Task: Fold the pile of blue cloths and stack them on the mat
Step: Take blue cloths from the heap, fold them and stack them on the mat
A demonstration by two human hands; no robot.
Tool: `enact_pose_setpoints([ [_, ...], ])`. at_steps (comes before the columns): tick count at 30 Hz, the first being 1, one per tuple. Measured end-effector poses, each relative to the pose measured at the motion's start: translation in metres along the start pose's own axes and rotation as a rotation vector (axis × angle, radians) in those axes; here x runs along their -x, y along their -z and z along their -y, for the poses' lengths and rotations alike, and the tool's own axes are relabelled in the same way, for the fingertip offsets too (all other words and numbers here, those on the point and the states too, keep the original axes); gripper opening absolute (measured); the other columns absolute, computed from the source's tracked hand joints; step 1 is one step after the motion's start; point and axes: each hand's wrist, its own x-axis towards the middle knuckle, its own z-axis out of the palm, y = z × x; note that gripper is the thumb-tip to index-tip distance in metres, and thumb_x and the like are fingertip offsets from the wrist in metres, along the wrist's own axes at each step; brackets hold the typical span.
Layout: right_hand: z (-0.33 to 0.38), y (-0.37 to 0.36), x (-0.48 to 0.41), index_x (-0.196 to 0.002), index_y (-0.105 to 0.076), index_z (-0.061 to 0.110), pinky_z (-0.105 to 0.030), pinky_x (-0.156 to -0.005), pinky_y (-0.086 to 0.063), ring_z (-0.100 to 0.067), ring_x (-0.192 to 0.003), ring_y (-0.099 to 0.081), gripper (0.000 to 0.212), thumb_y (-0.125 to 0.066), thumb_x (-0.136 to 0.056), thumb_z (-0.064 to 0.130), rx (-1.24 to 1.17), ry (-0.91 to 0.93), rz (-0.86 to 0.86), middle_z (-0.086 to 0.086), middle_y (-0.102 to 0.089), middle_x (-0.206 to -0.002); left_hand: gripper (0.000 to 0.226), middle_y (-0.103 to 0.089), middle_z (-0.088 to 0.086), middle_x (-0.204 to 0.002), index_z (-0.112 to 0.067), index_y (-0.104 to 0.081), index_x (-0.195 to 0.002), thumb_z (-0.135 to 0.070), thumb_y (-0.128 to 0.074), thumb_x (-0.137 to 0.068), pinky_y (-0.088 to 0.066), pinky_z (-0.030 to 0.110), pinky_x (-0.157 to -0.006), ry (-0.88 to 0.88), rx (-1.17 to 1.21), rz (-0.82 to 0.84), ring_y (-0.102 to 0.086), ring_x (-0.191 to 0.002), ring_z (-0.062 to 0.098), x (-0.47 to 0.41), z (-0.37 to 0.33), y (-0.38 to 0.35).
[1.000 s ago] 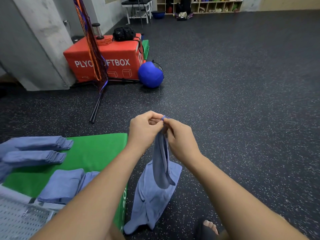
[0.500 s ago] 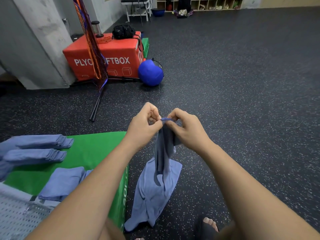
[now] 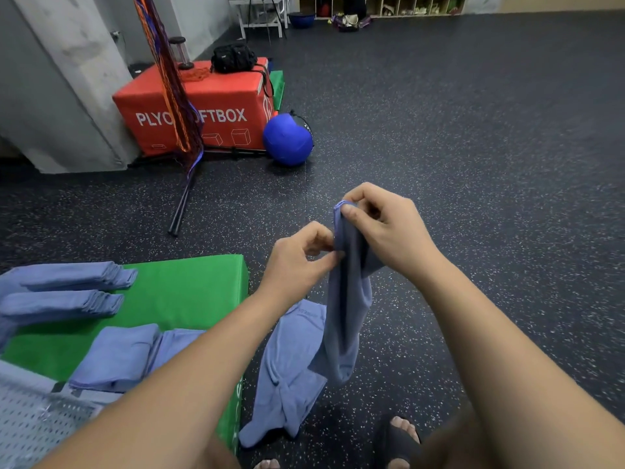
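A blue cloth (image 3: 345, 309) hangs in the air in front of me. My right hand (image 3: 389, 231) pinches its top corner, and my left hand (image 3: 301, 258) pinches its edge a little lower. A second blue cloth (image 3: 287, 374) lies crumpled on the floor beneath it, beside the green mat (image 3: 182, 292). Two stacks of folded blue cloths (image 3: 64, 289) sit at the mat's left side. A flatter folded cloth (image 3: 125, 357) lies on the mat's near part.
A white perforated basket (image 3: 30, 424) stands at the lower left. Farther off are a red plyo soft box (image 3: 203, 110), a blue ball (image 3: 287, 138) and a stand with hanging bands (image 3: 172, 96). Speckled black floor spreads to the right. My sandalled foot (image 3: 399, 438) is below.
My hands have drawn apart along the cloth's edge: the right one rose and moved right with the corner, the left one slid lower. The hanging cloth has lifted higher off the floor.
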Motion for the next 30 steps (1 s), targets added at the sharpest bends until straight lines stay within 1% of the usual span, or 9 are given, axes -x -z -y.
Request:
enact_pose_setpoints([
  [7,0.000,0.016,0.005,-0.098,-0.071,0.026,-0.023,-0.065,-0.040,-0.004,-0.066,-0.049,0.005,-0.069,-0.102,0.023,-0.023,0.004,0.005,0.007,-0.055,-0.067,0.029,-0.077,-0.003,-0.104,-0.022,-0.069,-0.108,-0.001,-0.081,-0.091,-0.060,0.044,-0.098,-0.145,0.057,-0.055,-0.078,-0.103,0.018,-0.003,-0.020,-0.016],
  [12,-0.004,0.022,0.007,-0.097,-0.071,0.028,-0.026,-0.065,-0.042,-0.006,-0.066,-0.051,0.006,-0.069,-0.102,0.026,-0.022,-0.001,0.012,0.004,-0.058,-0.068,0.026,-0.077,-0.008,-0.110,-0.020,-0.071,-0.115,-0.012,-0.083,-0.093,-0.060,0.049,-0.096,-0.263,-0.042,-0.140,-0.076,-0.107,0.017,-0.003,-0.021,-0.023],
  [15,-0.005,0.022,0.007,-0.097,-0.071,0.027,-0.029,-0.066,-0.043,-0.010,-0.066,-0.053,0.006,-0.069,-0.103,0.027,-0.010,0.001,0.026,0.001,-0.060,-0.069,0.031,-0.077,-0.009,-0.116,-0.019,-0.070,-0.123,-0.018,-0.082,-0.095,-0.059,0.040,-0.095,-0.297,-0.101,-0.217,-0.074,-0.111,0.011,-0.002,-0.025,-0.025],
  [18,-0.006,0.023,0.007,-0.096,-0.072,0.027,-0.028,-0.067,-0.045,-0.013,-0.069,-0.058,0.006,-0.070,-0.102,0.027,0.022,0.001,0.034,0.002,-0.064,-0.072,0.028,-0.076,-0.010,-0.111,-0.019,-0.068,-0.119,-0.017,-0.082,-0.094,-0.060,0.036,-0.092,-0.307,-0.121,-0.264,-0.074,-0.105,0.008,-0.002,-0.026,-0.024],
  [20,-0.006,0.023,0.007,-0.094,-0.072,0.026,-0.020,-0.065,-0.042,-0.004,-0.068,-0.057,0.007,-0.071,-0.102,0.026,0.037,0.003,0.045,0.009,-0.066,-0.071,0.024,-0.076,-0.011,-0.105,-0.020,-0.067,-0.113,-0.017,-0.081,-0.094,-0.061,0.040,-0.090,-0.308,-0.155,-0.257,-0.075,-0.099,0.010,-0.002,-0.025,-0.022],
  [22,-0.005,0.023,0.007,-0.092,-0.071,0.026,-0.015,-0.065,-0.039,0.000,-0.068,-0.056,0.009,-0.071,-0.101,0.026,0.048,0.007,0.065,0.015,-0.063,-0.069,0.028,-0.077,-0.009,-0.098,-0.025,-0.061,-0.111,-0.019,-0.080,-0.091,-0.062,0.043,-0.087,-0.228,-0.130,-0.210,-0.076,-0.093,0.012,-0.005,-0.022,-0.019],
  [24,-0.005,0.023,0.006,-0.094,-0.070,0.025,-0.020,-0.067,-0.043,-0.002,-0.070,-0.057,0.009,-0.070,-0.102,0.027,0.062,0.019,0.085,0.011,-0.066,-0.074,0.033,-0.077,-0.007,-0.089,-0.030,-0.055,-0.108,-0.022,-0.078,-0.086,-0.061,0.043,-0.082,-0.073,-0.086,-0.131,-0.076,-0.084,0.013,-0.009,-0.013,-0.017],
  [27,-0.004,0.024,0.005,-0.099,-0.069,0.022,-0.026,-0.072,-0.045,-0.008,-0.076,-0.060,0.007,-0.067,-0.105,0.026,0.068,0.017,0.078,0.004,-0.068,-0.081,0.029,-0.073,-0.005,-0.083,-0.028,-0.062,-0.104,-0.019,-0.073,-0.079,-0.056,0.045,-0.078,0.056,-0.088,0.044,-0.066,-0.074,0.019,-0.014,0.008,-0.013],
  [30,-0.002,0.029,0.003,-0.100,-0.067,0.025,-0.022,-0.072,-0.043,-0.006,-0.077,-0.059,0.006,-0.065,-0.106,0.026,0.050,0.007,0.015,0.007,-0.068,-0.083,0.019,-0.068,-0.012,-0.073,-0.025,-0.069,-0.087,-0.012,-0.082,-0.084,-0.049,0.030,-0.068,0.143,-0.131,0.200,-0.054,-0.067,0.007,-0.014,0.033,-0.004],
])
